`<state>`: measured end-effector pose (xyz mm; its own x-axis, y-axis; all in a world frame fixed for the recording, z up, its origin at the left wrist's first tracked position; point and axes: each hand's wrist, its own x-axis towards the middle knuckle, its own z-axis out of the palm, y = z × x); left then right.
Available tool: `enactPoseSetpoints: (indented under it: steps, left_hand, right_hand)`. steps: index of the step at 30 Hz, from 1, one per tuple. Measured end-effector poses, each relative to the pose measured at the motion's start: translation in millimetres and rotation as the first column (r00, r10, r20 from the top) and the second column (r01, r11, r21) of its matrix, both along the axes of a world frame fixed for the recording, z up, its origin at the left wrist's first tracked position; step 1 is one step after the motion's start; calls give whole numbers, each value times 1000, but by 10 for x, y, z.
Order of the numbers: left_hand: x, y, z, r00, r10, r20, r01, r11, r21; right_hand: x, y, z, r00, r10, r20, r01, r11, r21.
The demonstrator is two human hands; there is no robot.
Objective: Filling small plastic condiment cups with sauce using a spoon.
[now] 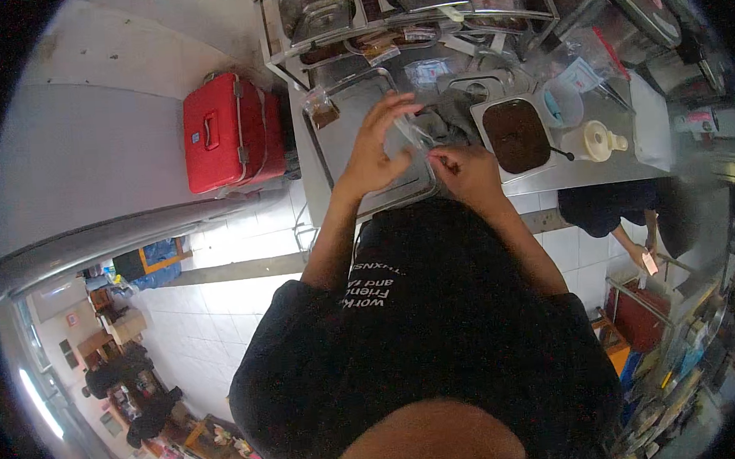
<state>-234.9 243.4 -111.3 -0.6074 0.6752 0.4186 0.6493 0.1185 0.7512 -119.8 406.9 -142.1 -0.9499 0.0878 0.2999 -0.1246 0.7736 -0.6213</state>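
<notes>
Above the right edge of a steel tray [361,105], my left hand [378,145] has its fingers spread, with a clear plastic bag [413,132] against or beside them. My right hand [467,171] pinches the lower end of that bag between curled fingers. Whether my left hand grips the bag too cannot be told. A small clear bag of brown contents [322,110] lies at the tray's upper left. Beyond my right hand is a crumpled grey cloth [458,115]. To its right stands a square metal pan of dark brown sauce [517,135].
A red hard case [216,134] stands at the left. Right of the pan are a clear plastic tub [563,104] and a cream-coloured lidded container [593,141]. A rack with steel pans [316,14] runs along the back. Another person's hands [643,255] hold a small object at the right.
</notes>
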Motion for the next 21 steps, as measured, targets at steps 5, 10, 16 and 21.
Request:
enactPoseSetpoints:
  steps: [5, 10, 16, 21]
  left_hand:
    - [110, -30, -54, 1000, -11, -4, 10, 982, -187]
    - [147, 49, -10, 995, 96, 28, -92, 989, -118]
    - [150, 108, -140, 986, 127, -110, -139, 984, -111]
    - [128, 124, -153, 962, 106, -250, -149, 976, -160]
  right_hand:
    - [10, 47, 79, 991, 15, 136, 42, 914, -403]
    - [21, 68, 84, 995, -24, 96, 66, 885, -460]
    - [39, 91, 126, 999, -12, 40, 29, 884, -466]
    - [-64, 124, 191, 990, -3, -143, -26, 979, -202]
